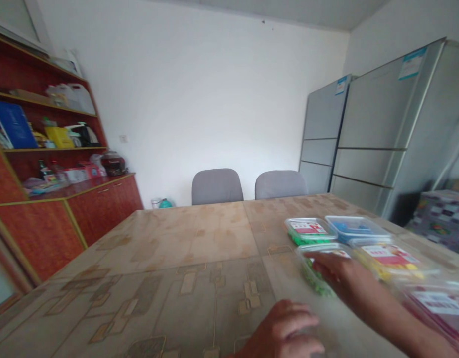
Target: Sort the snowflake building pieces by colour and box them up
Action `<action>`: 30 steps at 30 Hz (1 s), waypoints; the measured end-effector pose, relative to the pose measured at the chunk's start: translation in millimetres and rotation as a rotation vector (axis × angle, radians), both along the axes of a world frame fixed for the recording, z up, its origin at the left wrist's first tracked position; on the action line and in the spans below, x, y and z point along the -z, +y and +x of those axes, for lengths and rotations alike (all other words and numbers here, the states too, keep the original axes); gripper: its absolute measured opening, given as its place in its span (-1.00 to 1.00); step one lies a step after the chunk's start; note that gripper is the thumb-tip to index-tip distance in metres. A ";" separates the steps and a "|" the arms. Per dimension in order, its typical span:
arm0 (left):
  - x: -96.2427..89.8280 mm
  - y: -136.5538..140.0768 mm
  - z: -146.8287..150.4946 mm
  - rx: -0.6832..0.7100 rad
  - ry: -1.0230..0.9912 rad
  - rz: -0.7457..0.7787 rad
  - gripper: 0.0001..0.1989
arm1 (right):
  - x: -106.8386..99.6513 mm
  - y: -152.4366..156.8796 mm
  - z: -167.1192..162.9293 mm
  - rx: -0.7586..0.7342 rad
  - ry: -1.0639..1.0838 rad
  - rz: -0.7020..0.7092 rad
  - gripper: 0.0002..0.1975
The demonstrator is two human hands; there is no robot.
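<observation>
My right hand (333,272) reaches over a clear lidded plastic box with green contents (319,287). Its fingers stretch across the top near the left edge; blur hides whether they touch the lid. Low in the middle of the view is my left hand (283,330), held above the table with fingers loosely bent and apart, holding nothing. Behind the nearer green box is another clear box with bright green contents (311,232). To the right are a box with blue contents (356,229), one with yellow contents (393,261) and one with dark red contents (441,306).
All the boxes stand on the right side of a patterned table (162,283). Two grey chairs (217,186) stand at its far edge. A red-brown cabinet (102,209) is at the left. Tall grey refrigerators (371,119) stand at the right.
</observation>
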State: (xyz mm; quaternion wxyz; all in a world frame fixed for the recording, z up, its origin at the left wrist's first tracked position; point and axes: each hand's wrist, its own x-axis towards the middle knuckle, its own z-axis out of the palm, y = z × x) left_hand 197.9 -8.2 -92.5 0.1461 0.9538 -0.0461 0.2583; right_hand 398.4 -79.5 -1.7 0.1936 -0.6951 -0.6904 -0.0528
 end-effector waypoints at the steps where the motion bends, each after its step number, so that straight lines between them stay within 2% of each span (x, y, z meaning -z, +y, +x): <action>1: 3.4 -0.5 1.3 0.046 0.014 0.027 -0.79 | 2.1 0.0 -15.9 -0.102 0.074 -0.023 -0.65; 4: 10.5 -1.2 2.3 0.121 0.044 0.059 -0.77 | 9.0 -0.9 -50.3 -0.253 0.215 -0.053 -0.63; 7: 11.7 -1.4 1.4 0.121 0.054 0.085 -0.79 | 8.6 1.0 -52.9 -0.262 0.234 -0.027 -0.64; 10: 9.2 -2.3 0.7 0.104 0.035 0.088 -0.81 | -3.8 7.5 -24.8 -0.171 0.189 0.016 -0.68; 14: 6.5 -2.3 1.5 0.093 0.055 0.101 -0.84 | -21.2 14.1 37.2 0.032 0.084 0.086 -0.66; 17: 8.8 -0.2 3.4 0.094 0.087 0.138 -0.81 | -17.2 9.0 77.9 0.200 -0.009 0.065 -0.62; 18: 10.1 0.5 4.0 0.096 0.079 0.145 -0.79 | -12.2 5.3 86.5 0.205 -0.015 0.029 -0.62; 21: 12.4 1.1 4.5 0.100 0.051 0.138 -0.76 | 6.4 -6.6 93.5 0.015 0.032 -0.058 -0.60; 24: 9.3 -0.6 3.0 0.093 0.066 0.126 -0.79 | 20.4 -11.2 82.6 -0.163 0.077 -0.116 -0.56; 26: 6.6 -1.6 2.3 0.087 0.058 0.127 -0.82 | 26.1 -8.8 77.2 -0.174 0.060 -0.105 -0.57; 30: 7.2 -0.5 3.7 0.096 0.029 0.139 -0.80 | 34.7 -0.9 84.3 -0.080 -0.045 -0.004 -0.62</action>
